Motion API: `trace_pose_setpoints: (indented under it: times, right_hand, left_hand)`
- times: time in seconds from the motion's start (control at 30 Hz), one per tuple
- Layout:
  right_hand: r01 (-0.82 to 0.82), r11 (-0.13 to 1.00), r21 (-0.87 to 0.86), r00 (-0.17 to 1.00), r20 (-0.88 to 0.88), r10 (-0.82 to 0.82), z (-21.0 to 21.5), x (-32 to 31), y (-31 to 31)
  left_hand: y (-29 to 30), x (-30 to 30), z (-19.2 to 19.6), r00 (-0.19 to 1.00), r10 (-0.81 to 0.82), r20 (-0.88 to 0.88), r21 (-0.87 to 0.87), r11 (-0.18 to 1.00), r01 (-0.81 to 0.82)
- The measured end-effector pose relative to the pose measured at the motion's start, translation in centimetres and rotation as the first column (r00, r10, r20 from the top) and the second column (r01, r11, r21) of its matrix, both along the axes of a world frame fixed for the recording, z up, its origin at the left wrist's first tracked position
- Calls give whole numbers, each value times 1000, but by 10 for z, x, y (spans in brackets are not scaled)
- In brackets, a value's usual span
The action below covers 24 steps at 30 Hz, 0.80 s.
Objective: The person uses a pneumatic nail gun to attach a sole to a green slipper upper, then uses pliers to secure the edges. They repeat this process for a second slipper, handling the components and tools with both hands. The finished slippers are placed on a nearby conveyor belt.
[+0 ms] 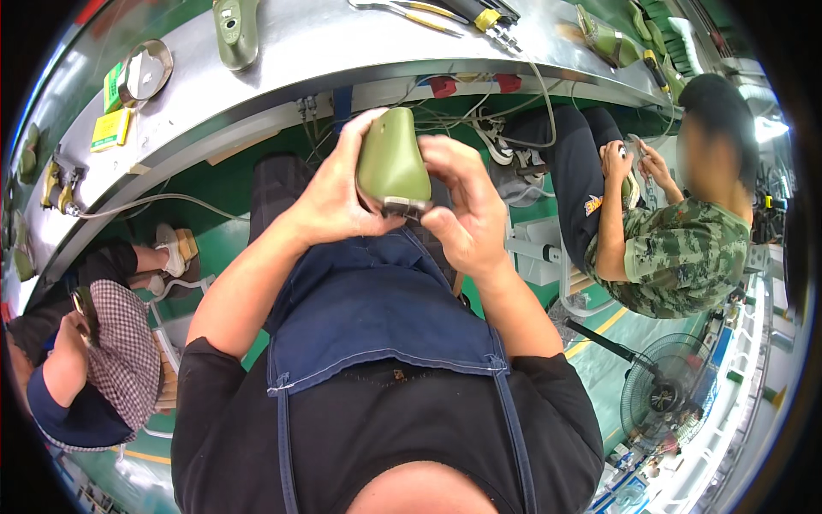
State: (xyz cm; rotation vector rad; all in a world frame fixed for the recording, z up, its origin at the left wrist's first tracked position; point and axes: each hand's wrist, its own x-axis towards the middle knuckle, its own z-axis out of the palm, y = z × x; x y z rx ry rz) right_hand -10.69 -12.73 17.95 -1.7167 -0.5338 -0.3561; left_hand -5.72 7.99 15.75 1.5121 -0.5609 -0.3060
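Observation:
An olive-green shoe last [390, 158], smooth and rounded with a dark metal piece at its lower end, is held up in front of my apron. My left hand [336, 188] wraps its left side, with the palm beneath and fingers partly hidden behind it. On the other side, my right hand [467, 197] has curled fingers against the last's edge and its thumb by the metal piece. Another green last [236, 34], with a fitting and holes on top, lies on the metal workbench [291, 43] ahead.
Pliers [419, 15] and a yellow-black air tool [492, 21] lie on the bench, its hose hanging down. Yellow-green boxes [111, 128] and a metal ring [145, 70] sit left. Seated co-workers flank me, right [685, 248] and left [120, 351]. A fan [664, 394] stands behind right.

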Motion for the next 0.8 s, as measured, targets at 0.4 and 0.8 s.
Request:
trace_pose_setpoints:
  times: [0.4,0.8]
  right_hand:
    - [-221,956,196,850,-441,287,-21,14,-5]
    - [-175,959,223,849,-459,262,-44,4,2]
  left_hand:
    - [-7,-33,-46,892,-73,-446,2,997,83]
    - [-9,-39,-53,900,-33,-436,10,999,42]
